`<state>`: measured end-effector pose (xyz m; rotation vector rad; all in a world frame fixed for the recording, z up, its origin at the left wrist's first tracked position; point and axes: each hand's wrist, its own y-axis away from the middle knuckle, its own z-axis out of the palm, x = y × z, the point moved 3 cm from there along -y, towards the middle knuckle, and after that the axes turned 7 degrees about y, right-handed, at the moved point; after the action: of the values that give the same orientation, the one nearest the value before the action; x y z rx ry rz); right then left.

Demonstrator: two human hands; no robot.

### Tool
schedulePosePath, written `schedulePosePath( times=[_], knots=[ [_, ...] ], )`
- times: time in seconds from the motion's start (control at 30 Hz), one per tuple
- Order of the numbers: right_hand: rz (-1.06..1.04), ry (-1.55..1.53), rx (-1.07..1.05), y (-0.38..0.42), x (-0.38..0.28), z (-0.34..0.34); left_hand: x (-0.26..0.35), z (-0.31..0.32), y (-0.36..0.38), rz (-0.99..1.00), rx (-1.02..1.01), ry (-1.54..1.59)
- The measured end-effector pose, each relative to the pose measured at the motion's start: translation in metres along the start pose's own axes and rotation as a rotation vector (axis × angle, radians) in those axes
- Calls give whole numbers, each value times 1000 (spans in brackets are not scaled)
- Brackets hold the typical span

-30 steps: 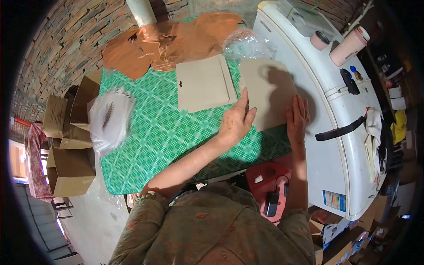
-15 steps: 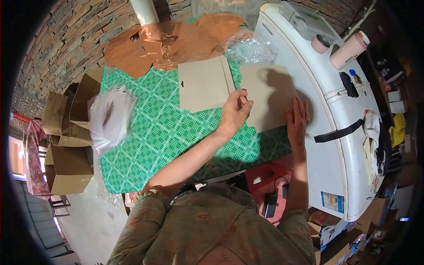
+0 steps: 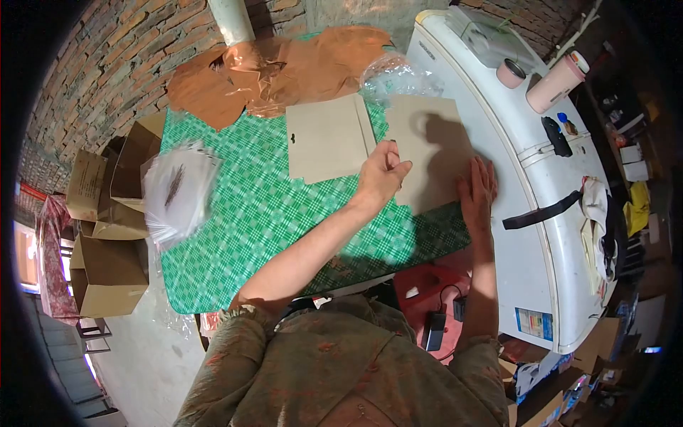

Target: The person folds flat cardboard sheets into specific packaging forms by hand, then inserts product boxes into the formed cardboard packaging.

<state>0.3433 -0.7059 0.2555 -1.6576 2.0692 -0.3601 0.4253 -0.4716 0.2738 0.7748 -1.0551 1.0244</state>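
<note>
Two beige cardboard pieces lie side by side on the green checked tablecloth (image 3: 249, 213). The left cardboard piece (image 3: 324, 142) has a small dark slot near its left edge and a folded strip along its right. My left hand (image 3: 382, 173) is closed in a pinch at the gap between the pieces, by the lower left edge of the right cardboard piece (image 3: 423, 153). What its fingertips hold, if anything, is too small to make out. My right hand (image 3: 478, 188) rests with fingers stretched out along that piece's right edge. A shadow falls across the right piece.
Crumpled orange-brown sheeting (image 3: 306, 67) and clear plastic wrap (image 3: 400, 77) lie at the table's back. Clear plastic bags (image 3: 179, 192) sit at the left edge, beside open cardboard boxes (image 3: 110, 274). A white fridge (image 3: 530, 270) lies close on the right, with a pink bottle (image 3: 556, 84) on it.
The camera view has shifted slightly. My left hand's fingers have turned a little at the gap. My right hand stays at the right edge, and both cardboard pieces keep their places.
</note>
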Motion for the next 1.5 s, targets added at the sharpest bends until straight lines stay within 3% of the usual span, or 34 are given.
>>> schedulePosePath(
  times=[0.13,0.33,0.53,0.73,0.83,1.1,1.33,1.43,1.5],
  knots=[
    [-30,-4,-9,-2,-8,-1,-10,-11,1,-104,80,166],
    [-88,192,-28,0,-26,-8,-17,-28,6,-164,127,108],
    [-142,107,-43,0,-31,-8,-16,-24,11,-89,182,188],
    [-162,62,-73,2,-46,-13,-14,-34,18,-159,182,215],
    [-167,37,-100,1,-50,-14,-9,-22,21,-53,169,324],
    [-148,36,-79,5,-40,-2,-1,-34,26,-164,123,300],
    [-73,94,-76,2,-36,-7,29,-54,37,38,67,468],
    [-94,-39,-50,-2,-61,-30,35,-94,54,66,90,322],
    [-63,-566,-118,2,-89,-40,60,-105,78,139,103,287]
  ],
)
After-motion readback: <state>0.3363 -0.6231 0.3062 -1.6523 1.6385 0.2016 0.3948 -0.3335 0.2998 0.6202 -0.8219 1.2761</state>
